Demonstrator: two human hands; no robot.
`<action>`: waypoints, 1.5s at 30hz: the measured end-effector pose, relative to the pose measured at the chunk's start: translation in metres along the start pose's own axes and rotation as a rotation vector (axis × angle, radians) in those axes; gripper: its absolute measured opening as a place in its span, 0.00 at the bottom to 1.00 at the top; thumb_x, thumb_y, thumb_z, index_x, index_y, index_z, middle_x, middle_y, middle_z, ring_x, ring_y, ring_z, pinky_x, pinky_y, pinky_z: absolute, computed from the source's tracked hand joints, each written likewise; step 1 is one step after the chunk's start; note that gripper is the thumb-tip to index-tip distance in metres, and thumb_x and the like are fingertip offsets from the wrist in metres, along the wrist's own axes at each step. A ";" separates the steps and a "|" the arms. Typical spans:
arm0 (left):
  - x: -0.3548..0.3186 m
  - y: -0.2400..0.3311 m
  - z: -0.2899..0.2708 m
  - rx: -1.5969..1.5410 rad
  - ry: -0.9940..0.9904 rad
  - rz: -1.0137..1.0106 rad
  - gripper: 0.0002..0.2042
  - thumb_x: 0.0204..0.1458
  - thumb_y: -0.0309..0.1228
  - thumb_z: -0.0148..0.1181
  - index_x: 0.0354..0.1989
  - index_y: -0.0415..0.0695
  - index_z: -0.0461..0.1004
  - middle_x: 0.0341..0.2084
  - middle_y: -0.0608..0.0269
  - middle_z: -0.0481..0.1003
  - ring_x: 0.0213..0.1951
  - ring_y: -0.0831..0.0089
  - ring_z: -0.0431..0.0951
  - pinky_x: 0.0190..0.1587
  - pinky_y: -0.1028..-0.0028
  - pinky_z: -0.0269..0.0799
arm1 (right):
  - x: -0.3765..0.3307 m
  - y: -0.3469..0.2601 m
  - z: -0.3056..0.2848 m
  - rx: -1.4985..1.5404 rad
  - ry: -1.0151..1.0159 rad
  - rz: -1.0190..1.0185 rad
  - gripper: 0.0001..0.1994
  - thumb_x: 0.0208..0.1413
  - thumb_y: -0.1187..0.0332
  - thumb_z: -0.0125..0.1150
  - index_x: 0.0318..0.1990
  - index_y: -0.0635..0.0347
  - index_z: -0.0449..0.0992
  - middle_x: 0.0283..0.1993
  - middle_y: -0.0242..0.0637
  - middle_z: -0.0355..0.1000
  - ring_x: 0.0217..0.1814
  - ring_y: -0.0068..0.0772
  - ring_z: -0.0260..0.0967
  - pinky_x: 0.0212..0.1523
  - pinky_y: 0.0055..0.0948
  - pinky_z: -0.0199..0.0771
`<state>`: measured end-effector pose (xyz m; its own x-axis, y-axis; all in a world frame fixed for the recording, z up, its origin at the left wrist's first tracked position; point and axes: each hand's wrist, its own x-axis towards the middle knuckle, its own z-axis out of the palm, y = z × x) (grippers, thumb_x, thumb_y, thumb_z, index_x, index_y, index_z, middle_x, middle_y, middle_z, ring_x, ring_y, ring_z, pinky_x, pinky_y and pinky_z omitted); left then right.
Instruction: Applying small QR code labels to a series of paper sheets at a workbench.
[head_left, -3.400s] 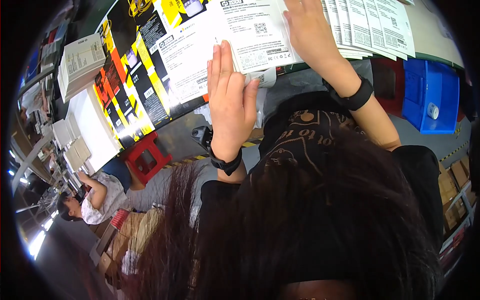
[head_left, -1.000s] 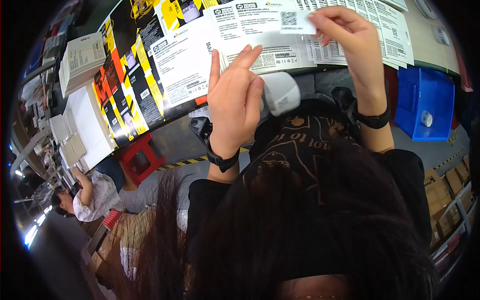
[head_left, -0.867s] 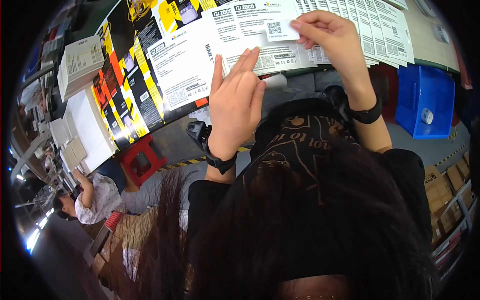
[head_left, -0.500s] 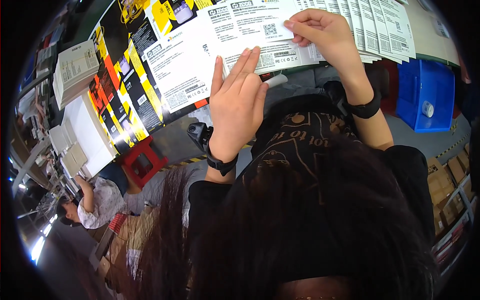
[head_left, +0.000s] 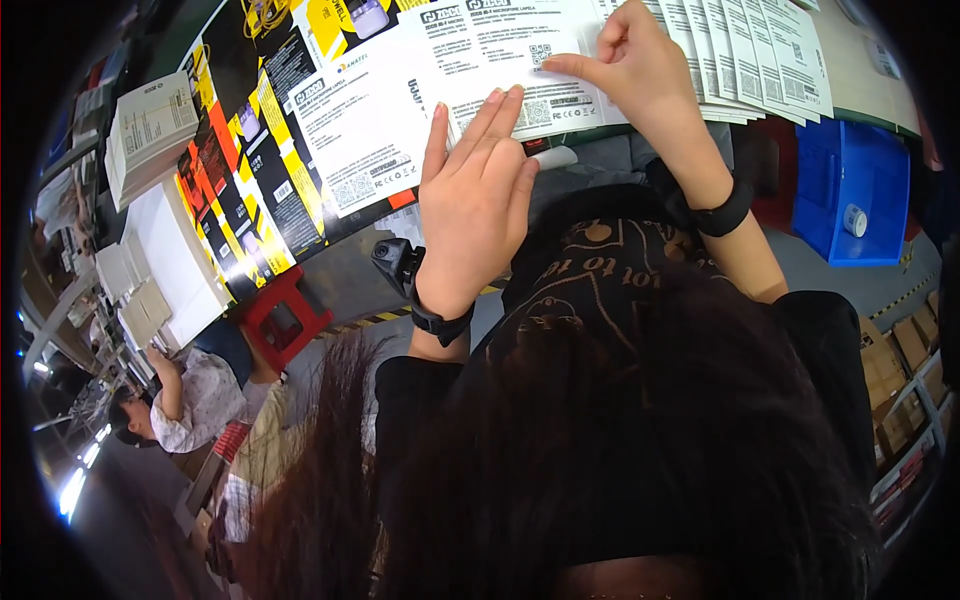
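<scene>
White printed cards [head_left: 365, 120] lie side by side on the table in front of me. My left hand [head_left: 475, 195] rests on them, fingers stretched out and tips touching the printed surface. On the card to the right is a small square code label [head_left: 541, 55]. The thumb of my right hand [head_left: 645, 75] presses at the lower edge of this label, while its other fingers curl above the card, apart from the thumb. Nothing shows between them. Further right, several similar cards [head_left: 745, 60] overlap in a fan, partly hidden by my right hand.
Black and yellow printed sheets [head_left: 285, 195] lie under the cards at left. A stack of white cards [head_left: 150, 140] stands at the table's left end. Below are a red stool [head_left: 285, 320] and a blue bin [head_left: 870, 190] with a white roll. Another person [head_left: 200, 390] works at far left.
My right thumb has moved left, onto the card beside the code label, and the pinch has loosened. My left hand stays almost in place.
</scene>
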<state>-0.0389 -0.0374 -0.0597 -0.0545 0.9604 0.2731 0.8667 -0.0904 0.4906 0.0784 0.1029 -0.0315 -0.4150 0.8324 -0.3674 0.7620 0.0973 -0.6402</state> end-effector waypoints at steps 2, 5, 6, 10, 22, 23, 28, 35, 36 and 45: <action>0.000 0.001 -0.001 0.035 0.002 0.024 0.06 0.47 0.25 0.55 0.23 0.41 0.64 0.50 0.53 0.70 0.56 0.63 0.67 0.62 0.57 0.48 | 0.002 0.009 0.008 -0.014 0.115 -0.110 0.09 0.53 0.67 0.55 0.36 0.60 0.64 0.32 0.46 0.68 0.34 0.50 0.68 0.34 0.38 0.68; 0.000 0.000 0.003 0.040 0.000 0.029 0.06 0.47 0.25 0.55 0.23 0.41 0.64 0.49 0.53 0.71 0.56 0.63 0.67 0.62 0.57 0.48 | 0.010 0.034 0.034 -0.045 0.345 -0.312 0.12 0.51 0.64 0.58 0.29 0.57 0.60 0.24 0.40 0.66 0.24 0.49 0.66 0.25 0.39 0.66; 0.000 0.001 0.003 0.045 0.001 0.028 0.06 0.47 0.25 0.55 0.24 0.41 0.64 0.49 0.54 0.71 0.56 0.64 0.67 0.62 0.57 0.48 | 0.013 0.039 0.044 -0.093 0.403 -0.324 0.11 0.50 0.65 0.58 0.30 0.58 0.61 0.25 0.41 0.66 0.25 0.50 0.66 0.26 0.39 0.66; 0.000 0.003 -0.001 -0.009 -0.039 0.022 0.05 0.50 0.23 0.51 0.24 0.39 0.64 0.53 0.51 0.67 0.58 0.56 0.64 0.62 0.56 0.47 | 0.019 0.047 0.059 -0.215 0.529 -0.362 0.10 0.49 0.69 0.57 0.32 0.58 0.61 0.27 0.42 0.65 0.27 0.51 0.66 0.27 0.41 0.65; -0.022 -0.006 -0.009 0.089 0.040 -0.060 0.04 0.50 0.26 0.51 0.27 0.40 0.64 0.58 0.48 0.61 0.61 0.55 0.58 0.62 0.53 0.46 | -0.010 0.002 0.028 -0.108 0.240 -1.116 0.23 0.50 0.63 0.61 0.54 0.61 0.67 0.46 0.46 0.72 0.51 0.37 0.69 0.60 0.34 0.59; -0.020 -0.004 -0.008 0.081 0.041 -0.053 0.04 0.50 0.26 0.51 0.27 0.40 0.64 0.58 0.48 0.61 0.61 0.55 0.58 0.62 0.53 0.46 | -0.015 0.004 0.024 -0.117 0.246 -1.111 0.23 0.50 0.63 0.61 0.54 0.61 0.67 0.46 0.46 0.72 0.51 0.37 0.69 0.60 0.34 0.59; -0.018 -0.004 -0.015 0.046 0.039 -0.057 0.05 0.51 0.26 0.51 0.26 0.40 0.64 0.56 0.47 0.62 0.61 0.54 0.59 0.62 0.53 0.44 | -0.021 0.024 0.006 -0.187 0.153 -0.815 0.28 0.50 0.61 0.60 0.58 0.59 0.61 0.53 0.47 0.67 0.61 0.44 0.58 0.67 0.39 0.43; -0.007 0.001 -0.023 -0.275 0.244 -0.061 0.04 0.53 0.25 0.48 0.28 0.38 0.67 0.52 0.48 0.67 0.56 0.59 0.66 0.62 0.57 0.48 | -0.029 0.026 -0.004 0.308 -0.238 -0.676 0.21 0.48 0.65 0.63 0.49 0.61 0.71 0.46 0.40 0.72 0.50 0.31 0.68 0.55 0.29 0.63; -0.004 0.007 -0.025 -0.393 0.279 -0.136 0.05 0.54 0.25 0.47 0.30 0.37 0.68 0.51 0.49 0.69 0.54 0.62 0.67 0.61 0.59 0.50 | -0.027 0.024 -0.003 0.351 -0.338 -0.598 0.17 0.48 0.66 0.63 0.46 0.62 0.72 0.42 0.37 0.73 0.46 0.27 0.68 0.50 0.26 0.64; 0.004 0.010 -0.030 -0.897 0.378 -0.387 0.11 0.56 0.26 0.43 0.39 0.34 0.72 0.44 0.53 0.73 0.46 0.73 0.70 0.53 0.73 0.60 | -0.027 0.018 0.018 0.563 -0.266 -0.647 0.05 0.49 0.71 0.62 0.30 0.63 0.76 0.26 0.27 0.71 0.27 0.16 0.61 0.30 0.16 0.61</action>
<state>-0.0451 -0.0424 -0.0292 -0.5348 0.8346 0.1319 0.0803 -0.1053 0.9912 0.0944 0.0722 -0.0446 -0.8332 0.5469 0.0811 0.0111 0.1632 -0.9865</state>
